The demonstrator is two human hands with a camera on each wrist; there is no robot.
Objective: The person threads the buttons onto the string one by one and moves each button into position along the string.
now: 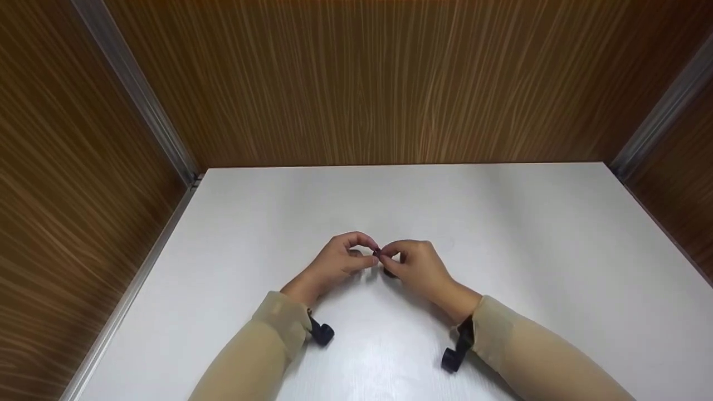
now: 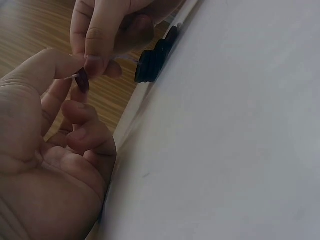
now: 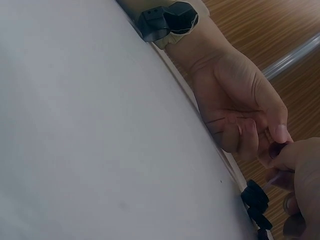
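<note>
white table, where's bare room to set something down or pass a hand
The white table is bare along the back wood wall, and to both sides out to the side walls. Crowded only at the near middle: the left hand and right hand pinch a small dark piece together, a black ribbed part lying under them.

A bare booth-like workstation, more a test or recording cubicle than a home: a plain white smooth tabletop (image 1: 501, 234) sits boxed in by brown wood-grain laminate wall panels (image 1: 362, 83) on three sides, joined at the corners by grey metal strips (image 1: 139, 94).
</note>
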